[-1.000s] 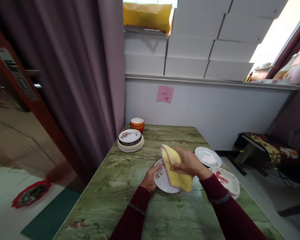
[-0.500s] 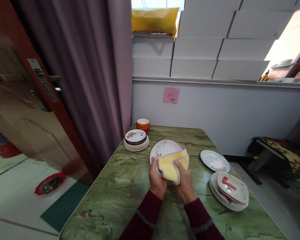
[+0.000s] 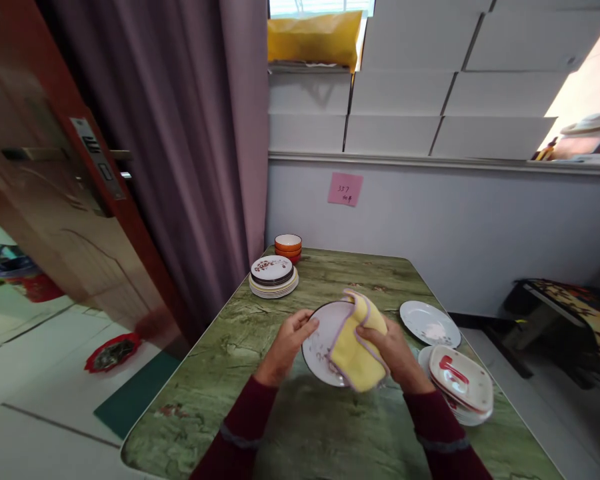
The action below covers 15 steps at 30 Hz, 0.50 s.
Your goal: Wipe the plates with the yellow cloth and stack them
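A white plate with a dark rim and a brown flower pattern is held tilted above the table. My left hand grips its left edge, thumb on the upper face. Over the plate's right side lies a yellow cloth with a purple border. My right hand is closed on the cloth at the plate's right edge, thumb on top; its other fingers are mostly hidden. Whether those fingers also hold the plate through the cloth, I cannot tell.
On the green table, stacked plates and orange bowls stand at the back left. To the right are an oval white plate and a square red-marked dish on more plates. A wooden door stands left.
The plate has come closer and turned, its pattern now lower. My left hand has shifted to its upper left edge. My right hand has moved right with the cloth, which is bunched differently.
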Tool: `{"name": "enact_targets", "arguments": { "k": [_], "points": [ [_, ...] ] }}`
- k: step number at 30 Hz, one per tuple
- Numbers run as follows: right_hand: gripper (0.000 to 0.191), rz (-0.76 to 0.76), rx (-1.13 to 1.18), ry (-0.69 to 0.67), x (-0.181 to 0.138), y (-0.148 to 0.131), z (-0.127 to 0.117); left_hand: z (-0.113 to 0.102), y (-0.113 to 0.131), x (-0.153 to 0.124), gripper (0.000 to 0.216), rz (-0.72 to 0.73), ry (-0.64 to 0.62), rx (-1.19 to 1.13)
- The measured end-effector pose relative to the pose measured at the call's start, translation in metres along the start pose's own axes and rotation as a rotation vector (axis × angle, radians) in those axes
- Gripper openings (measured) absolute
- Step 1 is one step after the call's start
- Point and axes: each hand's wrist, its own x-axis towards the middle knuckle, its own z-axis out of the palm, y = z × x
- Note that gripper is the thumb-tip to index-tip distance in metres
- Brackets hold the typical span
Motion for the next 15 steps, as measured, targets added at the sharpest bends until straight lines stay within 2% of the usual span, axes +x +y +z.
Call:
{"name": "enact_targets", "arguments": {
  "k": [3,6,9,12,15],
  "points": [
    [0.038,-0.065,-0.233,-0.252,-0.001,-0.024,0.002,0.005,0.006,-0.002,0.027,-0.117,-0.167,0.058],
    [0.034,-0.073,-0.285,-0.326,0.001,-0.035,0.006,0.016,-0.001,-0.005,0.03,-0.157,-0.142,-0.01],
    [0.042,0.0,-0.137,-0.248,0.005,-0.031,0.006,0.023,-0.007,-0.005,0.031,-0.108,0.024,-0.135],
    [0.052,0.095,0.086,-0.144,0.006,-0.014,0.009,0.025,-0.01,0.002,0.048,-0.014,0.203,-0.259],
    [0.059,0.114,0.324,0.05,0.004,0.009,0.028,0.027,-0.02,0.011,0.056,0.105,0.399,-0.328]
  ]
}}
